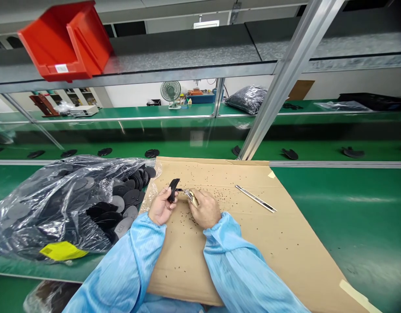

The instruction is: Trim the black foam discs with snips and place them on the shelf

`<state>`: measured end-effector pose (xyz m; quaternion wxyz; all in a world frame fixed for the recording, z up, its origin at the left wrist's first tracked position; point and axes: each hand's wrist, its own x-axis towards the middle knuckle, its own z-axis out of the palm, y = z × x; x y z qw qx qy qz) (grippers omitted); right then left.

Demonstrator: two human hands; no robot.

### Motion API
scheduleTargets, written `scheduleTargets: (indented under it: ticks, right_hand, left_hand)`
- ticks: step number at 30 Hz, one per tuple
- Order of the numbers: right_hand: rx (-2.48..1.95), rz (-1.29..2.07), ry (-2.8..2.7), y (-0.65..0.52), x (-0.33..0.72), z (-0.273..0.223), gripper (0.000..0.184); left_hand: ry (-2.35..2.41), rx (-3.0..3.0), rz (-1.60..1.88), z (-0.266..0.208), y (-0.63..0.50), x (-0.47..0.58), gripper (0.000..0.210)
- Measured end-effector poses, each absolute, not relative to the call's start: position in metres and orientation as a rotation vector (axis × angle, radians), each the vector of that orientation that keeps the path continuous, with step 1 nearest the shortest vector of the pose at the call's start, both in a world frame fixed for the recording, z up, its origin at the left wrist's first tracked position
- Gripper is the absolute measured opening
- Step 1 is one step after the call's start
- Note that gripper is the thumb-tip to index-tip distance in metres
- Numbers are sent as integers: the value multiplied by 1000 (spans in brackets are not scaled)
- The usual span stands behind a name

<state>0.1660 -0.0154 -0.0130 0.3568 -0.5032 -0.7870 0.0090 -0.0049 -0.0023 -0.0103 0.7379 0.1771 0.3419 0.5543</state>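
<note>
My left hand (160, 208) pinches a curved black plastic piece (174, 189) between thumb and fingers, over the cardboard sheet (252, 252). Closed around small nippers (193, 199) with pale yellow handles is my right hand (206, 209). The metal jaws of the nippers point left and meet a thin dark stub at the side of the black piece; whether they have bitten into it is too small to tell. Many tiny black bits (222, 192) lie scattered over the cardboard around both hands. A slim utility knife (255, 198) rests to the right of my right hand.
A clear plastic bag (66, 187) of round black discs (131, 197) lies open at the left, with a yellow label (62, 251). Behind the cardboard, black parts (152, 153) sit spaced along a green surface. A metal post (285, 82) and a shelf with a red bin (68, 43) stand ahead.
</note>
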Motion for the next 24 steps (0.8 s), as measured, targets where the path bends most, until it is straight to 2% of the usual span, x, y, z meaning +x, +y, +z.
scheduleTargets:
  ticks: [16,24]
  right_hand:
    - [-1371,-7,-2088,-16,165,-12,32]
    - [-1382,27,-2057,-16,165,-14,28]
  left_hand:
    - [764,310,1209,-13,-2,-4,7]
    - [768,401,1282,-12,-5,0,17]
